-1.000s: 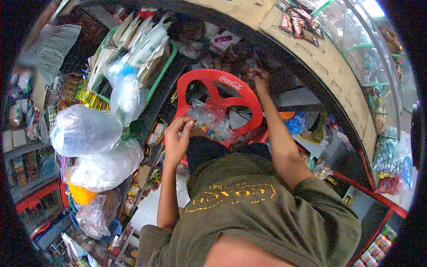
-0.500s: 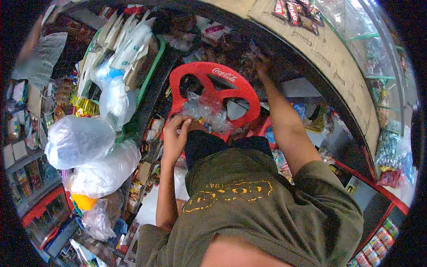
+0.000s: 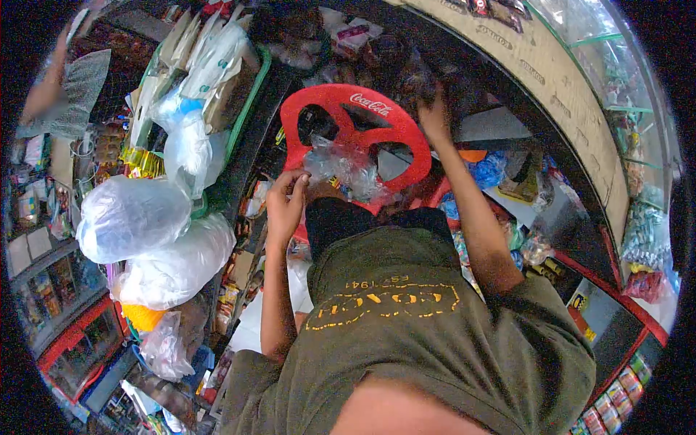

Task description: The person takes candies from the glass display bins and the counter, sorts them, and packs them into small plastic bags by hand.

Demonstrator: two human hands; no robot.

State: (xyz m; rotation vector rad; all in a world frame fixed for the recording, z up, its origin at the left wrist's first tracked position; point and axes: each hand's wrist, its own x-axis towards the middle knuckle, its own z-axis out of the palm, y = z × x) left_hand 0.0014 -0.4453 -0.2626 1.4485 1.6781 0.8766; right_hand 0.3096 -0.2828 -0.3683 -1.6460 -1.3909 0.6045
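Note:
A crumpled clear plastic bag (image 3: 346, 172) with a few small coloured items in it lies against the red Coca-Cola plastic chair (image 3: 395, 130), just in front of my lap. My left hand (image 3: 286, 199) is at the bag's left edge, thumb and fingers closed on the plastic. Past the chair's right side, my right hand (image 3: 435, 119) reaches into the dark space under the counter. Its fingers are dim and blurred beside a shiny clear plastic packet (image 3: 416, 76), and whether they grip it is unclear.
A curved cardboard-covered counter edge (image 3: 533, 69) runs along the right, beside a glass display case (image 3: 616, 80). Stuffed white plastic bags (image 3: 134, 217) hang at left, below a green-rimmed basket (image 3: 262, 80) of packs. Shelves of packaged goods line both sides.
My right hand has shifted slightly down and stays by the dark space under the counter. The left hand remains at the bag's edge. The whole view has tilted a little.

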